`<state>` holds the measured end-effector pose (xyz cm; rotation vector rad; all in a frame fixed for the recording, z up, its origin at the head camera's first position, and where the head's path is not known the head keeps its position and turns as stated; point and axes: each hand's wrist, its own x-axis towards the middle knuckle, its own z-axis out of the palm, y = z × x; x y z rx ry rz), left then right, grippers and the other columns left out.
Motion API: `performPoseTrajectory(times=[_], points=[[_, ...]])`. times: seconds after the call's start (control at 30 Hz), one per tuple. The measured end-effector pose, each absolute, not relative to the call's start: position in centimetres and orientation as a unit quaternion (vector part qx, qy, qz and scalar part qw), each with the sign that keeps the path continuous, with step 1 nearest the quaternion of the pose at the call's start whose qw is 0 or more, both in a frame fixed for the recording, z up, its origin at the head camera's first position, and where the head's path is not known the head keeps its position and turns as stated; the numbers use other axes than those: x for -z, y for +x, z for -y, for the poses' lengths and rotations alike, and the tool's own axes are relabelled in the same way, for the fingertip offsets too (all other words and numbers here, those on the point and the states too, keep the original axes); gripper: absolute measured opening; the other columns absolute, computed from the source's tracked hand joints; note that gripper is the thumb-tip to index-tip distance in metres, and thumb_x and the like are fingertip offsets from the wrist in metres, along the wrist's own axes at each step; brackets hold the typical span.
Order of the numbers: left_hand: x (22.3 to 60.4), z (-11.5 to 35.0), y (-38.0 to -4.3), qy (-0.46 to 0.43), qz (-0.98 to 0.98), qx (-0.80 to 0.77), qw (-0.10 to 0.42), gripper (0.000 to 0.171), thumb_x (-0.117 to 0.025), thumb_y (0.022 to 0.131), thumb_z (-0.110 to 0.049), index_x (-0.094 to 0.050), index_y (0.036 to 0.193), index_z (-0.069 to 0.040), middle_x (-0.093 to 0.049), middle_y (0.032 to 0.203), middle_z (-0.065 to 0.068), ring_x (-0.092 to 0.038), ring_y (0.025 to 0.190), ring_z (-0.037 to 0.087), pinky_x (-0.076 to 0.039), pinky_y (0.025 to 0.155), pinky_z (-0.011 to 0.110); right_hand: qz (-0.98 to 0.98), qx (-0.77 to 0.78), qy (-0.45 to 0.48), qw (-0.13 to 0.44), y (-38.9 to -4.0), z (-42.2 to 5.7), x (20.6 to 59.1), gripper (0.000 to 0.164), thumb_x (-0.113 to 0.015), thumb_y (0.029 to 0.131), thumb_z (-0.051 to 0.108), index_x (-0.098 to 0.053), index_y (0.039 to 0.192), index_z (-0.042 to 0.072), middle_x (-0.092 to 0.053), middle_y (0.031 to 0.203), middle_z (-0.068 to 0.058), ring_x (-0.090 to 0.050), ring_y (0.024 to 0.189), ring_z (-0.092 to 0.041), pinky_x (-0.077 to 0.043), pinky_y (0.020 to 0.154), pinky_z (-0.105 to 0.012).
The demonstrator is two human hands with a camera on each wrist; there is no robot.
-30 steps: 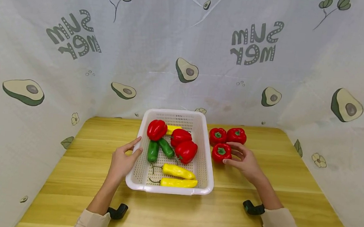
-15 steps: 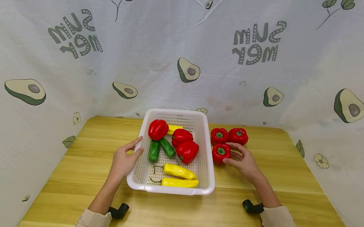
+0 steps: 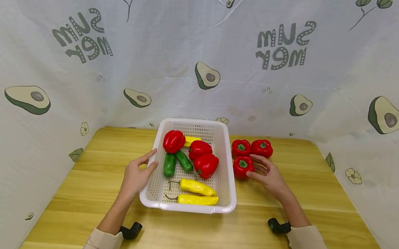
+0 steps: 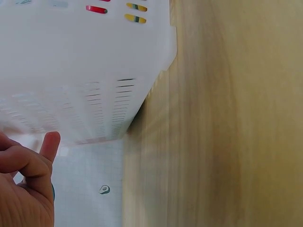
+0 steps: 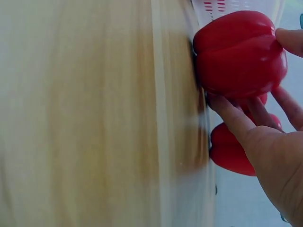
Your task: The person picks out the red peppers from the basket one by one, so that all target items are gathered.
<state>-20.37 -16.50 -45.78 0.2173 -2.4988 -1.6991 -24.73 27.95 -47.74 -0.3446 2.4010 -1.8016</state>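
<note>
My left hand (image 3: 137, 176) holds the left rim of a white plastic basket (image 3: 187, 207), thumb and forefinger at the edge; in the left wrist view, fingers (image 4: 28, 163) show beside its slotted wall. In the basket lie red bell peppers (image 3: 206, 165), two green peppers (image 3: 169, 165) and long yellow peppers (image 3: 198, 187). To the basket's right, my right hand (image 3: 271, 180) grips a red bell pepper (image 3: 243, 168) standing stem up on the table, its thumb on one side and fingers round the other. Behind it sit two more red bell peppers (image 3: 261, 148).
The wooden table (image 3: 190, 237) runs back to a pale curtain (image 3: 243, 100) printed with avocados. Both wrists carry a dark camera mount (image 3: 278, 226). The basket stands at the middle of the table's far half.
The view has shifted very slightly. Both hands keep their places, the left at the basket rim and the right at the front red bell pepper.
</note>
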Motion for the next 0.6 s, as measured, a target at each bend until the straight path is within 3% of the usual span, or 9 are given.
performPoseTrajectory(times=[0.13,0.2,0.37,0.6], points=[[45.5,16.5,-20.3,0.071,0.825,0.558,0.062,0.045,-0.069,0.097,-0.027,-0.064,0.141,-0.031,-0.065,0.111,0.018,-0.075,0.072,0.026,-0.065,0.056,0.036,-0.793,0.596,-0.123,0.025,-24.6,-28.0,47.6,0.061,-0.073,0.096,0.010,-0.045,0.148,-0.002,-0.043,0.152,-0.027,-0.055,0.129,-0.008,-0.052,0.098,-0.010],[45.4,16.4,-20.3,0.072,0.825,0.557,0.064,0.045,-0.070,0.097,-0.027,-0.065,0.141,-0.031,-0.065,0.110,0.018,-0.075,0.071,0.026,-0.065,0.056,0.036,-0.790,0.599,-0.130,0.002,-24.4,-27.9,47.3,0.058,-0.073,0.095,0.007,-0.047,0.144,-0.005,-0.046,0.148,-0.028,-0.057,0.124,-0.003,-0.051,0.100,-0.010],[45.4,16.4,-20.2,0.072,0.824,0.558,0.063,0.045,-0.069,0.097,-0.026,-0.065,0.141,-0.031,-0.065,0.110,0.018,-0.075,0.070,0.026,-0.065,0.056,0.037,-0.790,0.594,-0.147,-0.045,-24.1,-27.6,46.3,0.053,-0.074,0.093,0.005,-0.051,0.139,-0.008,-0.051,0.139,-0.029,-0.060,0.123,-0.011,-0.050,0.103,-0.013],[45.6,16.5,-20.3,0.070,0.825,0.557,0.063,0.045,-0.070,0.097,-0.027,-0.065,0.141,-0.032,-0.065,0.110,0.018,-0.075,0.070,0.025,-0.065,0.056,0.037,-0.800,0.577,-0.154,-0.056,-24.0,-26.4,44.6,0.055,-0.075,0.093,0.008,-0.052,0.141,-0.004,-0.049,0.143,-0.029,-0.058,0.128,-0.022,-0.050,0.104,-0.015]])
